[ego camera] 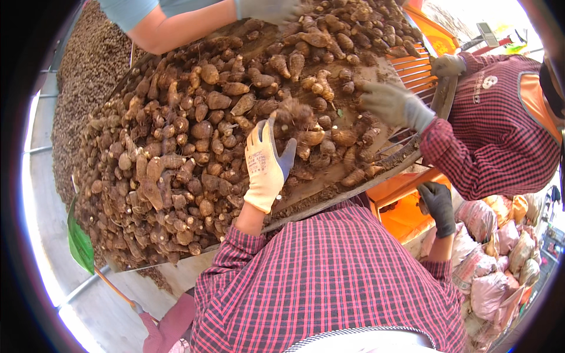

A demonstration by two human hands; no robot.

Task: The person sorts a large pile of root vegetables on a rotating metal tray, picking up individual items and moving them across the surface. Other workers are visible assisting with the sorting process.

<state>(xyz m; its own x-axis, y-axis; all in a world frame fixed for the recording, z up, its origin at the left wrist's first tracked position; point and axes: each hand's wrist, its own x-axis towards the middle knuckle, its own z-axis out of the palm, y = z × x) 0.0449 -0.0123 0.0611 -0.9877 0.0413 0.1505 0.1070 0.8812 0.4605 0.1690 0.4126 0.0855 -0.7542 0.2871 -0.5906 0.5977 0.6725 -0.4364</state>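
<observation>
My left hand (266, 163), in a cream knitted glove with dark grey palm and fingertips, rests on a heap of soil-covered taro corms (216, 100), its thumb spread from the fingers. Just beyond its fingertips is a hairy corm (295, 115), blurred. Off the table's near edge, above an orange-lined opening (399, 220), my right hand (437, 207) wears a dark glove. Its fingers are curled around a small brown lump, apparently a taro corm, mostly hidden by the glove.
A co-worker's gloved hand (393, 106) is blurred over the right of the table; their other touches the frame by a metal grate (412, 70). Another person's gloved hand (269, 9) is at the far edge. Filled sacks (490, 287) lie lower right; a green scoop-like blade (80, 240) stands left.
</observation>
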